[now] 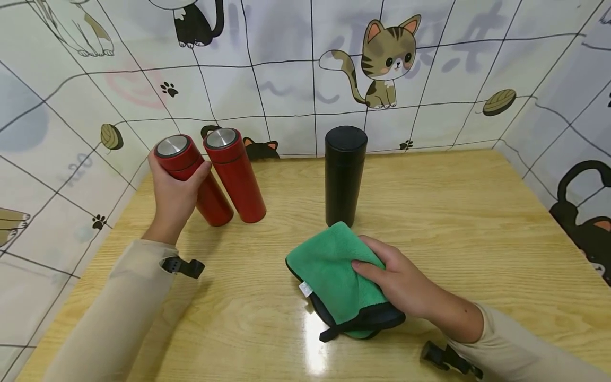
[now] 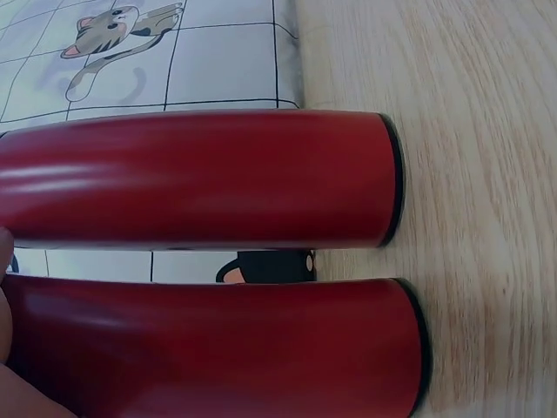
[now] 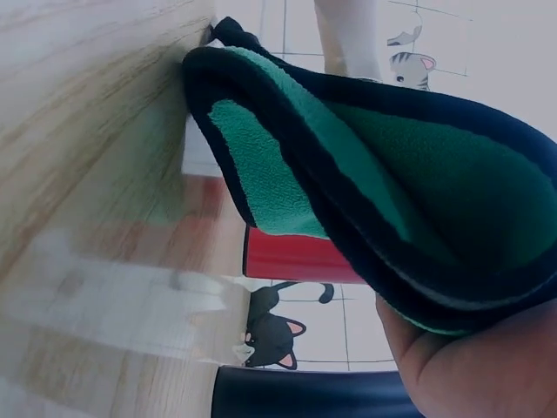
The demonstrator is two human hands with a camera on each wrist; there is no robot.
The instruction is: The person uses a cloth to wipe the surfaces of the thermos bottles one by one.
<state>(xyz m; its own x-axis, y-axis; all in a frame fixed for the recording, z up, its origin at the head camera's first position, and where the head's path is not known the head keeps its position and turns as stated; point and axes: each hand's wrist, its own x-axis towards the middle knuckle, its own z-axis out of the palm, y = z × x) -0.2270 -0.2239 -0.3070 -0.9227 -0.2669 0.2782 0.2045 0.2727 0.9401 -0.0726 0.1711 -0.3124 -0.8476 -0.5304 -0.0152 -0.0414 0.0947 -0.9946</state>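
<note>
Two red flasks with silver-topped lids stand close together at the back left of the table. My left hand (image 1: 174, 193) grips the upper part of the left red flask (image 1: 217, 204), its thumb reaching across toward the right red flask (image 1: 243, 185). In the left wrist view both red bodies lie side by side with a narrow gap. Over the middle front of the table, my right hand (image 1: 398, 276) holds a folded green cloth (image 1: 329, 265) with dark edging, a small white tag and a dark loop. In the right wrist view the cloth (image 3: 261, 174) hangs in loose folds.
A black flask (image 1: 345, 175) stands upright behind the cloth, its foot close to the cloth's top corner in the head view. The wooden table (image 1: 453, 212) meets a wall covering (image 1: 286, 90) with cat drawings at the back and sides.
</note>
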